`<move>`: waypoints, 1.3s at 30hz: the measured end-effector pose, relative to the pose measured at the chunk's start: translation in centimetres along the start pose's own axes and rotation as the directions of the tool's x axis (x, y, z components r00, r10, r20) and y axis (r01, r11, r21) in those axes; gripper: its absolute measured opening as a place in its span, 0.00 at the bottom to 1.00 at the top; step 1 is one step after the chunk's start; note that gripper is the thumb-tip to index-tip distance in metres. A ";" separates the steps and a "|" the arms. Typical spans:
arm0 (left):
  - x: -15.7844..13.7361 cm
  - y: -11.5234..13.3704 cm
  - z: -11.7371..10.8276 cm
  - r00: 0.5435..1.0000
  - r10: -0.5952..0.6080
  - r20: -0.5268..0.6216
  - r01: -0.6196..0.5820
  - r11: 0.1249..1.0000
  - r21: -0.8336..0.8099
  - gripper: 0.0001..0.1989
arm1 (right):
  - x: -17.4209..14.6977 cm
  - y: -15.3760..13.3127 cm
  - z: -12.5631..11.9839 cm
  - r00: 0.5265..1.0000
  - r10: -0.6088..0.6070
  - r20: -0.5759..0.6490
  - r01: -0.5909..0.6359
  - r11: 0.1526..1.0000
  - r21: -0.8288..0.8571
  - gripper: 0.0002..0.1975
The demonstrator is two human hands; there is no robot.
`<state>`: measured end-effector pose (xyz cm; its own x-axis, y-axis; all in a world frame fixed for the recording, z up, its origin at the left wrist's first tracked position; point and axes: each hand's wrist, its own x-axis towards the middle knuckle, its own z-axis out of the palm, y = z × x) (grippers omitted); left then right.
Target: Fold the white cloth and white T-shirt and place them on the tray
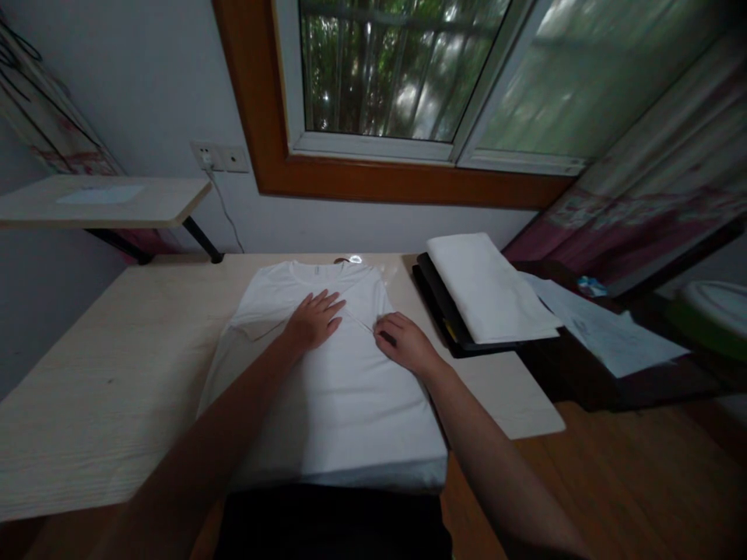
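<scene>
Big table: white shirt lies flat on it, neck at far end. Best pat softly, middle outward, no bunching. White folded cloth, on black thing, sits right of shirt; could get in way. Left hand open, flat on shirt front. Right hand curled at shirt's side; cannot tell if gripping.

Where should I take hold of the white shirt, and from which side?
Probably by the hem, from the near side, thumb above and fingers beneath: it appears to droop over the near edge of the table, leaving loose cloth to pinch. Most of the shirt lies flat, with the left hand spread on its chest.
</scene>
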<state>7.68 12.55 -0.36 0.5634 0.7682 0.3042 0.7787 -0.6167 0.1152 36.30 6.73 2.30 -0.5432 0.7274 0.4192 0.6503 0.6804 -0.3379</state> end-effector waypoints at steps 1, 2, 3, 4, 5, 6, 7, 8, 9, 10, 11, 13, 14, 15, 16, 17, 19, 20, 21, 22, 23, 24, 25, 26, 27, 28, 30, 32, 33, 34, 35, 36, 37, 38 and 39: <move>-0.2 -0.2 -0.1 1.000 -0.001 -0.004 0.001 1.000 -0.002 0.25 | -0.1 0.0 0.0 1.000 0.003 -0.006 -0.003 1.000 -0.005 0.08; -0.3 -0.5 -0.2 1.000 -0.004 -0.010 0.004 1.000 -0.005 0.25 | -0.1 0.0 0.0 1.000 0.010 -0.015 -0.011 1.000 -0.014 0.09; -0.4 -0.7 -0.2 1.000 -0.009 -0.017 0.009 1.000 -0.008 0.25 | -0.2 0.1 0.0 1.000 0.022 -0.023 -0.022 0.999 -0.027 0.11; -0.5 -0.8 -0.3 1.000 -0.014 -0.023 0.014 1.000 -0.011 0.25 | -0.2 0.1 0.1 0.999 0.034 -0.031 -0.035 0.998 -0.044 0.13; -0.6 -1.0 -0.4 0.999 -0.019 -0.029 0.019 1.000 -0.014 0.25 | -0.3 0.1 0.1 0.998 0.047 -0.038 -0.049 0.997 -0.061 0.14; -0.6 -1.1 -0.4 0.999 -0.024 -0.032 0.024 1.000 -0.017 0.25 | -0.3 0.2 0.1 0.997 0.059 -0.043 -0.062 0.995 -0.076 0.14; -0.6 -1.2 -0.4 0.999 -0.030 -0.035 0.030 0.999 -0.019 0.25 | -0.4 0.3 0.2 0.997 0.069 -0.047 -0.073 0.994 -0.087 0.14; -0.6 -1.2 -0.4 0.999 -0.035 -0.036 0.034 0.999 -0.021 0.25 | -0.4 0.4 0.2 0.996 0.078 -0.046 -0.082 0.992 -0.094 0.13; -0.6 -1.2 -0.4 0.999 -0.038 -0.034 0.037 0.999 -0.022 0.25 | -0.4 0.4 0.2 0.995 0.086 -0.044 -0.090 0.991 -0.098 0.13; -0.6 -1.2 -0.4 0.999 -0.041 -0.032 0.040 0.999 -0.022 0.25 | -0.4 0.5 0.2 0.994 0.096 -0.043 -0.100 0.990 -0.102 0.12; -0.6 -1.2 -0.4 0.999 -0.044 -0.031 0.044 0.999 -0.022 0.25 | -0.4 0.5 0.2 0.994 0.106 -0.041 -0.109 0.988 -0.105 0.12; -0.6 -1.1 -0.4 0.998 -0.051 -0.029 0.050 0.998 -0.023 0.25 | -0.4 0.5 0.2 0.992 0.123 -0.039 -0.127 0.986 -0.112 0.12; -0.6 -1.0 -0.4 0.998 -0.054 -0.028 0.053 0.998 -0.023 0.25 | -0.4 0.4 0.2 0.991 0.129 -0.037 -0.133 0.984 -0.115 0.12; -0.6 -1.0 -0.5 0.998 -0.057 -0.030 0.057 0.998 -0.022 0.25 | -0.4 0.3 0.1 0.991 0.133 -0.034 -0.136 0.984 -0.117 0.11; -0.6 -1.0 -0.5 0.998 -0.059 -0.031 0.058 0.998 -0.020 0.25 | -0.4 0.2 0.0 0.990 0.135 -0.031 -0.138 0.983 -0.119 0.11; -0.6 -0.9 -0.5 0.998 -0.058 -0.032 0.058 0.998 -0.018 0.24 | -0.4 0.1 0.0 0.990 0.136 -0.031 -0.139 0.983 -0.123 0.10; -0.6 -0.9 -0.6 0.998 -0.055 -0.033 0.054 0.998 -0.015 0.24 | -0.4 -0.2 -0.2 0.991 0.131 -0.039 -0.135 0.983 -0.126 0.11; -0.6 -0.9 -0.6 0.998 -0.052 -0.032 0.051 0.999 -0.013 0.24 | -0.4 -0.2 -0.2 0.991 0.123 -0.047 -0.128 0.984 -0.124 0.13; -0.6 -0.9 -0.6 0.998 -0.048 -0.030 0.047 0.999 -0.010 0.24 | -0.4 -0.3 -0.2 0.993 0.109 -0.052 -0.115 0.986 -0.118 0.15; -0.6 -0.9 -0.6 0.999 -0.044 -0.028 0.043 0.999 -0.008 0.25 | -0.4 -0.3 -0.2 0.995 0.086 -0.050 -0.091 0.990 -0.108 0.18; -0.6 -0.9 -0.6 0.999 -0.042 -0.026 0.042 0.999 -0.005 0.25 | -0.3 -0.3 -0.1 0.997 0.057 -0.043 -0.061 0.993 -0.098 0.20; -0.6 -0.9 -0.6 0.999 -0.042 -0.026 0.042 0.999 -0.003 0.25 | -0.3 -0.3 0.1 0.999 0.025 -0.033 -0.028 0.996 -0.086 0.22; -0.6 -0.9 -0.6 0.999 -0.043 -0.025 0.043 0.999 0.000 0.24 | -0.3 -0.2 0.2 1.000 -0.005 -0.025 0.003 0.997 -0.073 0.22; -0.6 -0.9 -0.5 0.999 -0.047 -0.027 0.047 0.999 0.003 0.24 | -0.3 -0.1 0.4 0.999 -0.031 -0.019 0.030 0.998 -0.058 0.22; -0.6 -0.9 -0.5 0.998 -0.052 -0.030 0.052 0.999 0.007 0.24 | -0.3 -0.1 0.5 0.999 -0.050 -0.018 0.049 0.998 -0.040 0.21; -0.6 -0.9 -0.5 0.998 -0.057 -0.033 0.057 0.998 0.011 0.24 | -0.3 -0.1 0.6 0.998 -0.061 -0.023 0.060 0.998 -0.021 0.20; -0.6 -0.9 -0.5 0.998 -0.060 -0.034 0.061 0.998 0.017 0.24 | -0.3 -0.1 0.7 0.997 -0.069 -0.037 0.070 0.997 0.017 0.19; -0.6 -0.9 -0.4 0.998 -0.057 -0.033 0.057 0.998 0.019 0.25 | -0.3 -0.2 0.6 0.996 -0.069 -0.050 0.071 0.997 0.040 0.18; -0.6 -1.0 -0.4 0.998 -0.054 -0.034 0.054 0.998 0.018 0.25 | -0.3 -0.3 0.6 0.996 -0.068 -0.056 0.070 0.997 0.045 0.17; -0.6 -1.0 -0.4 0.998 -0.052 -0.035 0.052 0.998 0.016 0.25 | -0.2 -0.3 0.5 0.996 -0.069 -0.059 0.071 0.996 0.047 0.17; -0.7 -1.0 -0.4 0.998 -0.052 -0.038 0.052 0.999 0.015 0.25 | -0.2 -0.3 0.5 0.996 -0.069 -0.061 0.072 0.996 0.046 0.17; -0.7 -1.0 -0.4 0.998 -0.053 -0.042 0.054 0.998 0.015 0.25 | -0.2 -0.2 0.5 0.996 -0.069 -0.064 0.072 0.996 0.045 0.16; -0.7 -1.1 -0.3 0.998 -0.054 -0.043 0.055 0.998 0.016 0.25 | -0.3 -0.2 0.5 0.995 -0.067 -0.067 0.070 0.997 0.042 0.16; -0.7 -1.1 -0.3 0.998 -0.054 -0.043 0.055 0.998 0.019 0.25 | -0.3 -0.1 0.5 0.996 -0.063 -0.070 0.065 0.997 0.039 0.15; -0.6 -1.1 -0.3 0.998 -0.051 -0.040 0.052 0.998 0.022 0.25 | -0.3 -0.1 0.5 0.996 -0.057 -0.073 0.059 0.998 0.036 0.14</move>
<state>6.36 12.70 -0.43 0.5116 0.7911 0.3353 0.8127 -0.5722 0.1099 36.13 6.51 1.78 -0.5389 0.6793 0.4980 0.5973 0.7251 -0.3427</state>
